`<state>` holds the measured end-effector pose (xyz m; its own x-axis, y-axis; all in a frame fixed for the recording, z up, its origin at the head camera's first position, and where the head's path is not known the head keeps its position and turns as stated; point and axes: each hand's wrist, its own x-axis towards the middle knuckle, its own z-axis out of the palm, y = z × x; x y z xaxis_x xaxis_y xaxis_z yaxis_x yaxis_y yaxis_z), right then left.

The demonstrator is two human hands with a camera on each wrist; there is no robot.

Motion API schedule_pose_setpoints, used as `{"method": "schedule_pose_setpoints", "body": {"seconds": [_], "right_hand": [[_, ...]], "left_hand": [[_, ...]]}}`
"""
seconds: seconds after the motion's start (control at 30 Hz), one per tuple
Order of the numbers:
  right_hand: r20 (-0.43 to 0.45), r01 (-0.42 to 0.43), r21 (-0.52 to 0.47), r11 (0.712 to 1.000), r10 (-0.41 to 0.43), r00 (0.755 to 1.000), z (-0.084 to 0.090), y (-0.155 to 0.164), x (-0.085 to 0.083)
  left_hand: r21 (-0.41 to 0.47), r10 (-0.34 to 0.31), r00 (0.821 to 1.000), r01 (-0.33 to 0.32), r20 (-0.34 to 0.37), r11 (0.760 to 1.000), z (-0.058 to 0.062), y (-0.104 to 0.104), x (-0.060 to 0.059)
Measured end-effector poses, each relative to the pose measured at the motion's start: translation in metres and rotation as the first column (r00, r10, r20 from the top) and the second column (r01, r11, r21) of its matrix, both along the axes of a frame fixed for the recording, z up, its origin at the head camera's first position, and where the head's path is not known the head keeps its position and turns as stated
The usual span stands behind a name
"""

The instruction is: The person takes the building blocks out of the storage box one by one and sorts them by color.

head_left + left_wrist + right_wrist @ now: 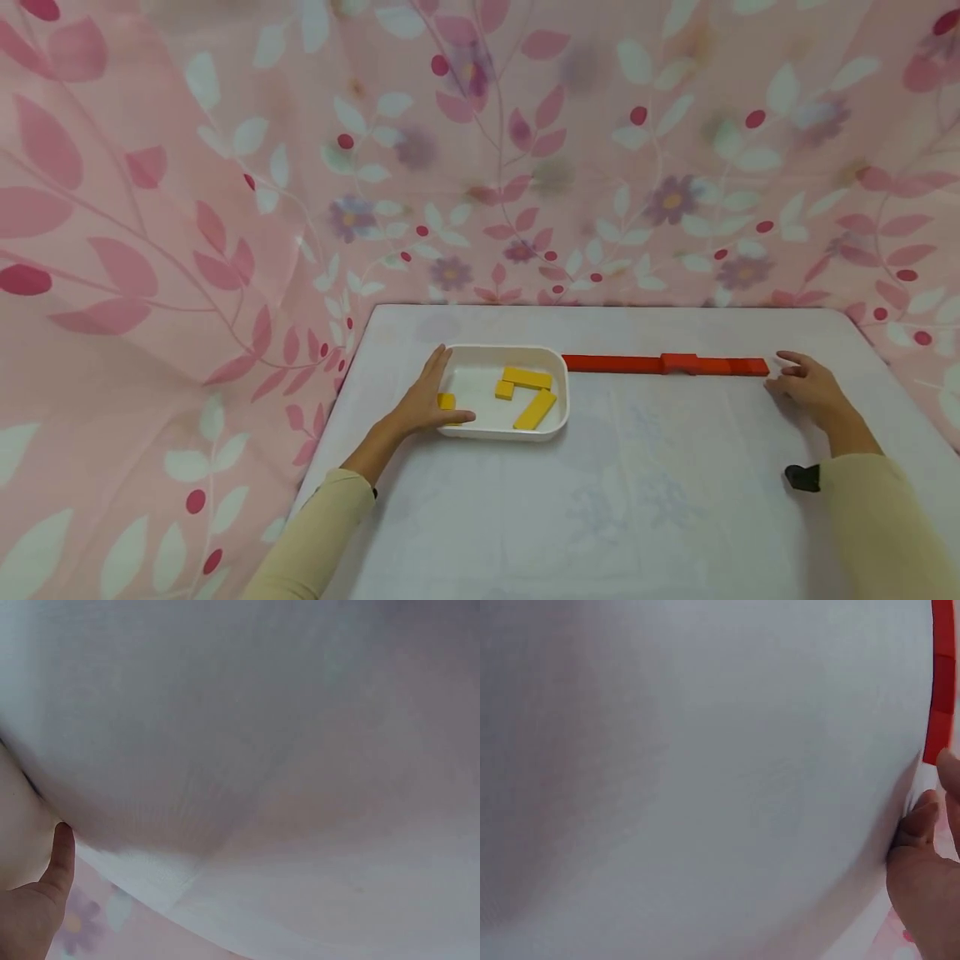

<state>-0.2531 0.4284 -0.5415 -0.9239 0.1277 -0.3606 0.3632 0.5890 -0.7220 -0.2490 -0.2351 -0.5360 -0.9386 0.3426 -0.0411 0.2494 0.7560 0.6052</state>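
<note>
A white plastic tray (pixel 467 432) holds several yellow blocks, among them a long block (pixel 527 378), a slanted block (pixel 536 410) and a small cube (pixel 505 390). My left hand (pixel 417 404) spans the tray's left end and holds it, thumb over the front rim and fingers at the back; it partly hides another yellow block (pixel 446 402). In the left wrist view one straight digit meets the tray's edge. A row of red blocks (pixel 611 363) runs right from the tray. Beside the row's right end, my right hand (pixel 813 390) has loosely bent fingers with nothing in them.
A white cloth covers the table (pixel 600 500). Pink floral fabric (pixel 525 167) hangs behind its far edge and down the left side. One red block (pixel 678 362) stands out wider than the others in the row. A small black object (pixel 802 477) shows at the right cuff.
</note>
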Motion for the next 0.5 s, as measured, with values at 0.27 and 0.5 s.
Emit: {"method": "schedule_pose_setpoints", "body": {"seconds": [0.27,0.5], "right_hand": [[-0.013,0.080,0.059,0.995,-0.080,0.997,0.015,-0.002,0.001],[-0.195,0.096,0.001,0.995,-0.094,0.976,0.037,-0.038,-0.003]], "left_hand": [[-0.018,-0.009,1.000,0.008,-0.018,1.000,-0.001,-0.002,0.000],[0.009,-0.002,0.999,0.003,-0.033,1.000,-0.003,0.000,-0.002]]}}
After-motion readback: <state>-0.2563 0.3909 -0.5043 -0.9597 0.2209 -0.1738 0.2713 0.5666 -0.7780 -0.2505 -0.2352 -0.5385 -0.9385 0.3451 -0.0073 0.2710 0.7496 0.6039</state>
